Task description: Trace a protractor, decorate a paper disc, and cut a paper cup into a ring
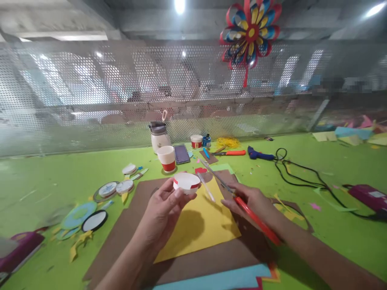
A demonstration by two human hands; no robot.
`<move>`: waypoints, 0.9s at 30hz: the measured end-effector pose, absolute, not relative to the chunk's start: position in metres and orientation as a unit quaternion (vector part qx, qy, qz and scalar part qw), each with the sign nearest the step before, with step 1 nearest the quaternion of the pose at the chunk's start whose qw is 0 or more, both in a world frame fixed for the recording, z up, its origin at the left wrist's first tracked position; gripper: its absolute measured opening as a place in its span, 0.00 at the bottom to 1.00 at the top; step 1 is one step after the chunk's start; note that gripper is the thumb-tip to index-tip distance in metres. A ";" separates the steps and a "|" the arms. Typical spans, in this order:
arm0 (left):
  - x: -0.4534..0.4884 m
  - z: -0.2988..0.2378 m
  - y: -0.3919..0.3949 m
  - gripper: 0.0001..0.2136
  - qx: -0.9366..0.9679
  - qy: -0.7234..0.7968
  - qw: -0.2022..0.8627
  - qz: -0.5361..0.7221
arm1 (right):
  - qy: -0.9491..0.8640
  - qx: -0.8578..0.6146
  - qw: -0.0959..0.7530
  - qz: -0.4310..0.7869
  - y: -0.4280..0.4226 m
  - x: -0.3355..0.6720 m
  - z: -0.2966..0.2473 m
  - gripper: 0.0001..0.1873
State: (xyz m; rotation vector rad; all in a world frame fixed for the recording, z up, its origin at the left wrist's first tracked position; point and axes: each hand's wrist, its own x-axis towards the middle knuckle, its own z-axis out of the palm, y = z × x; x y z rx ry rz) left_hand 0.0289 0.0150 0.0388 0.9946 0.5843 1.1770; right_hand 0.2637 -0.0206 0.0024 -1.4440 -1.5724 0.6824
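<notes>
My left hand (166, 203) pinches a shallow white paper cup piece (186, 186) with red patches at its rim, raised over the yellow paper. My right hand (248, 201) grips long-bladed scissors (254, 219) with red handles, seen nearly edge-on. Their metal tip points away and to the left, beyond the cup piece and apart from it. Beneath both hands, a yellow sheet (193, 233) lies on brown card (127, 229). A white pen-like stick (207, 187) rests on the yellow sheet, between my hands.
Behind the card stand a white-and-red paper cup (167, 159), a jug (159, 137) and a phone (182, 154). Paper discs (94, 220) lie left. A blue glue gun (260, 154) and black cord (305, 177) lie right. A paper flower (251, 34) hangs above.
</notes>
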 end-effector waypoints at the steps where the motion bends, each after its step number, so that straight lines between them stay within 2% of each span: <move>1: 0.029 0.039 0.016 0.16 0.440 0.258 0.680 0.527 | -0.633 -0.588 0.425 0.271 -0.019 0.265 0.002 0.27; 7: 0.027 0.040 0.018 0.19 0.408 0.259 0.693 0.535 | -0.621 -0.615 0.374 0.309 -0.022 0.265 0.010 0.23; 11: 0.027 0.039 0.019 0.21 0.402 0.264 0.683 0.550 | -0.626 -0.591 0.412 0.298 -0.019 0.266 -0.001 0.22; 16: 0.027 0.037 0.018 0.24 0.418 0.276 0.663 0.556 | -0.582 -0.513 0.478 0.412 -0.017 0.268 -0.004 0.29; 23: 0.033 0.037 0.014 0.28 0.446 0.338 0.586 0.586 | -0.489 -0.481 0.501 0.527 -0.036 0.260 0.020 0.19; 27: 0.034 0.033 0.017 0.29 0.460 0.361 0.551 0.596 | -0.502 -0.432 0.487 0.569 -0.039 0.259 0.015 0.20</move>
